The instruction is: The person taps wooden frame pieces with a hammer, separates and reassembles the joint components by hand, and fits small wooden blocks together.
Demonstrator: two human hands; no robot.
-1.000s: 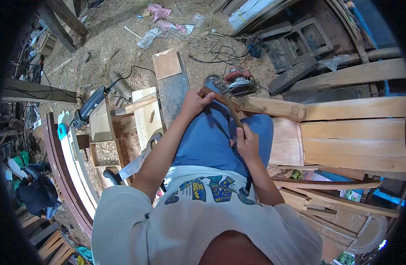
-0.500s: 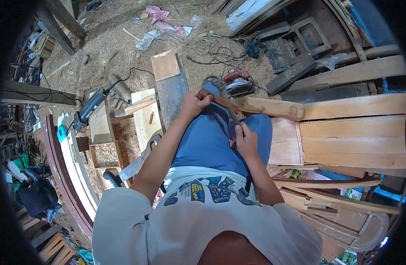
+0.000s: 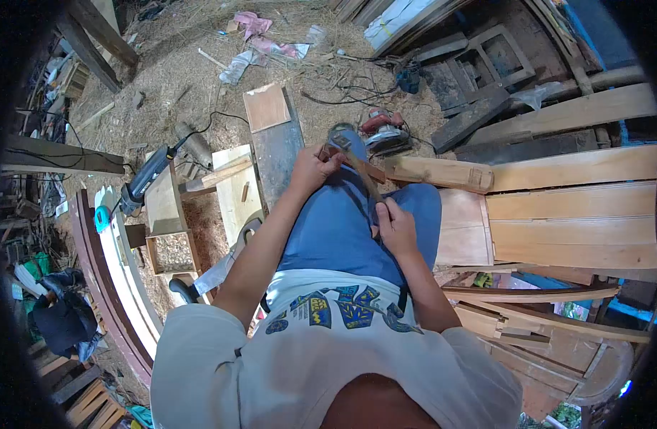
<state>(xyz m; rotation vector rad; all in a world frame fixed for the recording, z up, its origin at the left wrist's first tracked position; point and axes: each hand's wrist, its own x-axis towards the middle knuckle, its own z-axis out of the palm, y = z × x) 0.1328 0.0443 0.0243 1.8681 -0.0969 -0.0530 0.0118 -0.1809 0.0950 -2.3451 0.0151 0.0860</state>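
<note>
Our left grip (image 3: 318, 167) holds brown wood (image 3: 375, 173); our right grip (image 3: 396, 223) holds a long tool (image 3: 363, 171). It has swung left, so it crosses the wood nearer our left grip.

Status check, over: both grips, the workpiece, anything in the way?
Left grip closed on reddish-brown wood piece. Right grip holding narrow strip, crossing the wood. Red power tool on floor beyond, apart from both.

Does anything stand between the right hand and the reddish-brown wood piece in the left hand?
Nothing visible blocks the way. The right hand grips a long thin tool, which extends across the wood piece in the left hand. Whether tool and wood touch cannot be told.
</note>
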